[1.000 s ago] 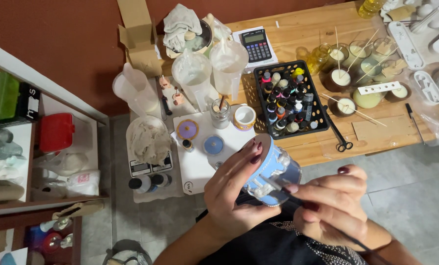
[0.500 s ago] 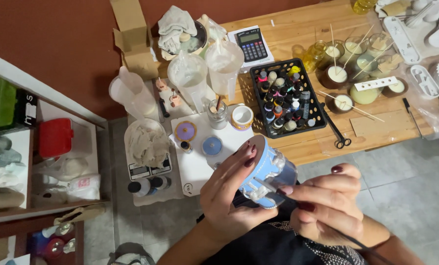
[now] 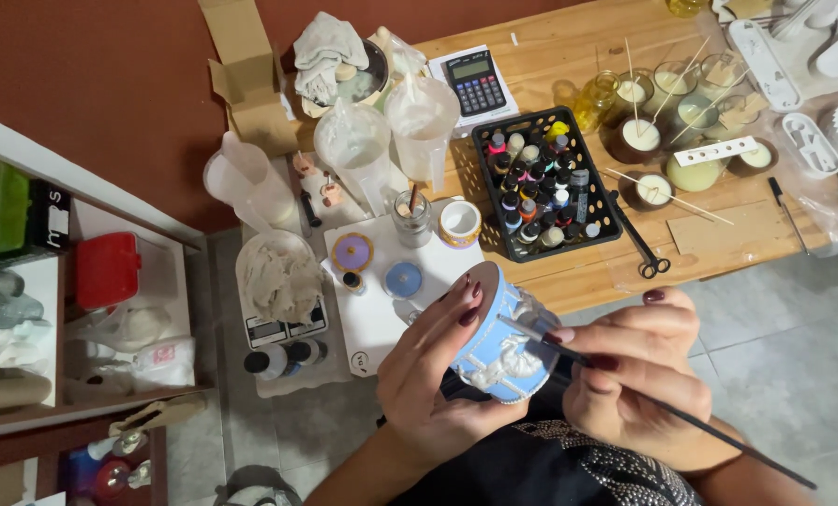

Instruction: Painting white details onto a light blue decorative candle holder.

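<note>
My left hand (image 3: 433, 375) grips a small round pot (image 3: 499, 342), light blue with raised white relief, tilted on its side over my lap. My right hand (image 3: 635, 370) holds a thin dark paintbrush (image 3: 663, 405), whose tip rests on the pot's blue side. Both hands have dark red nails. Just beyond the pot lies a white board (image 3: 381, 309) bearing a purple lid (image 3: 351, 251), a blue lid (image 3: 403, 278), a small paint bottle and a jar of brushes (image 3: 411, 217).
A wooden table (image 3: 569, 56) carries a black crate of paint bottles (image 3: 543, 183), a calculator (image 3: 473, 81), scissors (image 3: 642, 245), candles with wooden sticks (image 3: 658, 131), plastic jugs (image 3: 381, 141) and a cardboard box (image 3: 250, 84). A scale with a bowl (image 3: 278, 286) and a shelf (image 3: 72, 281) stand left.
The view has shifted slightly. My hands stay on the pot and brush, with the brush tip moving a little along the pot's side.
</note>
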